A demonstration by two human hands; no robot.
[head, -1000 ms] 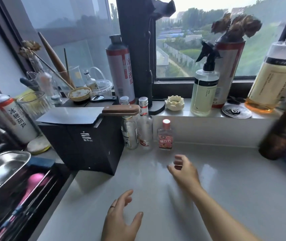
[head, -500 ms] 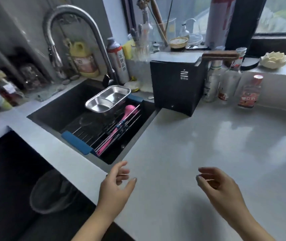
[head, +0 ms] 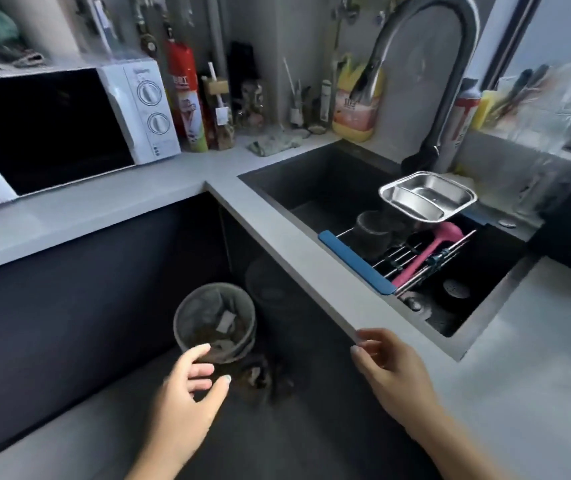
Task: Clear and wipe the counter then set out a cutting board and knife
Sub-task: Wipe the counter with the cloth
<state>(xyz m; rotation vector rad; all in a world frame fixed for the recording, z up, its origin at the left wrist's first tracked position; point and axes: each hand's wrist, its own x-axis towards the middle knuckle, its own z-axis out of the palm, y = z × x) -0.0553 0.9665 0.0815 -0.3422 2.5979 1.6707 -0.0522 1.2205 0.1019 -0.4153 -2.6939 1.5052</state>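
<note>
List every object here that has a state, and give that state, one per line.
Microwave: door shut.
Tap: no water seen running.
Steel tray: upright, empty, over the sink.
Pink utensil: lying on the rack.
Waste bin: uncovered, lined, rubbish inside.
Left hand: open, holding nothing.
Right hand: open, holding nothing.

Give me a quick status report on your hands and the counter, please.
Left hand open, empty, near the bin. Right hand open, empty, by the counter edge. No cutting board or knife in view. Crumpled cloth lies on counter by sink.
</note>
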